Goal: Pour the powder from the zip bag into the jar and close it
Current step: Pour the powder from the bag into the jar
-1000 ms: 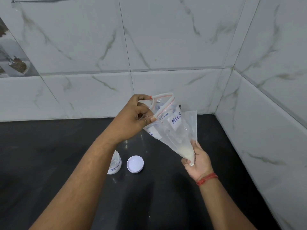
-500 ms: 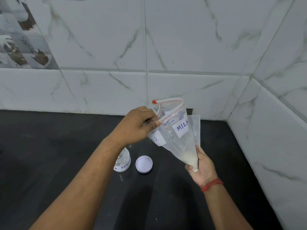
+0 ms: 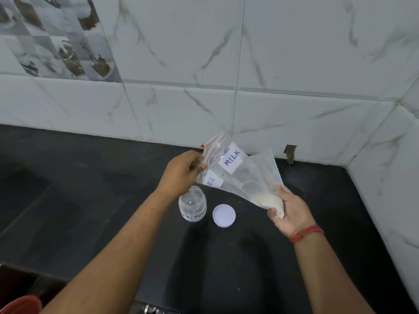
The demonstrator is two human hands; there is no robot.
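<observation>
The left hand [image 3: 183, 171] pinched the top edge of the zip bag [image 3: 243, 175] by its red strip, and the right hand [image 3: 289, 209] held the bottom corner, where the white powder [image 3: 268, 200] sat. The bag was up in the air and tipped, with its top end above the jar [image 3: 193, 207]. The jar stood open on the black counter [image 3: 90, 200], and its white lid [image 3: 224, 215] lay just beside it on the right.
</observation>
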